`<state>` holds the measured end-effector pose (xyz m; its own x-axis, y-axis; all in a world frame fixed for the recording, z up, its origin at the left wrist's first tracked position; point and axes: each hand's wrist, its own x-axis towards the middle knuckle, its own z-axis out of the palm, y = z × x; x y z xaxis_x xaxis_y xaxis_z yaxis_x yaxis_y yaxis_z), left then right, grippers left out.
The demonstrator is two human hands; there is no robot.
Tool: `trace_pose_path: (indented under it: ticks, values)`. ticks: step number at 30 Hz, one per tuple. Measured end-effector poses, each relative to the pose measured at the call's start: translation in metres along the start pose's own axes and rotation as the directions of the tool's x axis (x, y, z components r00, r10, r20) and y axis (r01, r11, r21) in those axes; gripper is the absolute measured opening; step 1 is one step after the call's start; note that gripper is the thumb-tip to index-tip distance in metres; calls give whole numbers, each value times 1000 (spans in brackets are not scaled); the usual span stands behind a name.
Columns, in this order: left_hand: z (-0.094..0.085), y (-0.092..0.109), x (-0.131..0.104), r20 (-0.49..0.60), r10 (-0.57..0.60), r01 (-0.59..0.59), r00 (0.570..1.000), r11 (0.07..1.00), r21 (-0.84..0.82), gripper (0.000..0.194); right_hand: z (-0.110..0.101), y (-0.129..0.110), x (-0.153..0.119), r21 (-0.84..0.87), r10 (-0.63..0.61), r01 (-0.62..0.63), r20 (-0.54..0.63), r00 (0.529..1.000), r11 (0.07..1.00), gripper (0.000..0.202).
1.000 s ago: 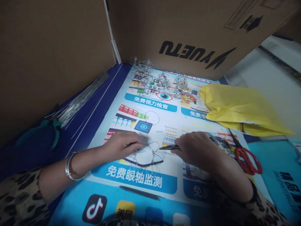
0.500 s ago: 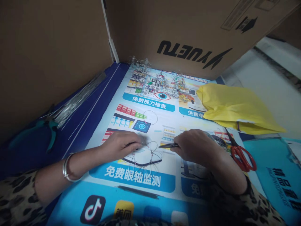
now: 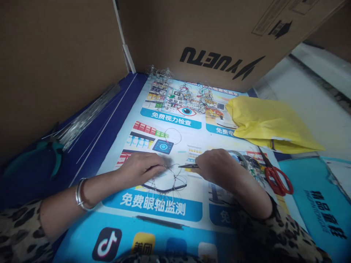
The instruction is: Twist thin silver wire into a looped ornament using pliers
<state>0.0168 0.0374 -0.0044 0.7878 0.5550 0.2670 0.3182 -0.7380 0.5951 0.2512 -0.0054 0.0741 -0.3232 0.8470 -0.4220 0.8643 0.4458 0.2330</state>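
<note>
My left hand [image 3: 145, 167] is closed in a pinch at the upper left end of a thin beaded wire piece [image 3: 175, 179]. This piece has loops and small beads along it and lies over the printed sheet. In the fist of my right hand [image 3: 216, 164] are slim needle-nose pliers [image 3: 188, 166], only their dark pointed jaws showing. The jaws point left, close to the upper loop of the wire; whether they touch it I cannot tell. A loose wire ring [image 3: 173, 136] lies beyond my left hand.
Beaded wire pieces [image 3: 205, 96] cluster at the back against a cardboard box [image 3: 214, 33]. At left lie straight wires [image 3: 87, 117] and teal-handled pliers [image 3: 56, 157]. A yellow bag [image 3: 268, 124], red-handled scissors [image 3: 278, 179] and a teal packet [image 3: 315, 197] are at right.
My right hand and its pliers have shifted slightly left, bringing the tips nearer to the wire loop. My left hand keeps its pinch. The whole view has shifted a little.
</note>
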Motion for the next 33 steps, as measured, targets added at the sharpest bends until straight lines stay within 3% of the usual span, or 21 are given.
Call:
trace_pose_path:
  ticks: [7, 21, 33]
  values:
    - [-1, 2, -1, -45, 16, -15, 999, 999, 33, 18, 9, -3, 3, -19, -36, 35, -69, 997, 999, 30]
    - [-3, 2, -4, -63, 205, -197, 977, 974, 116, 26, 15, -7, 8, -16, -54, 52, -156, 986, 999, 24]
    - [-4, 3, -5, -199, 224, -184, 954, 962, 202, 12, 16, -12, 18, 1, -33, 35, -325, 945, 999, 12]
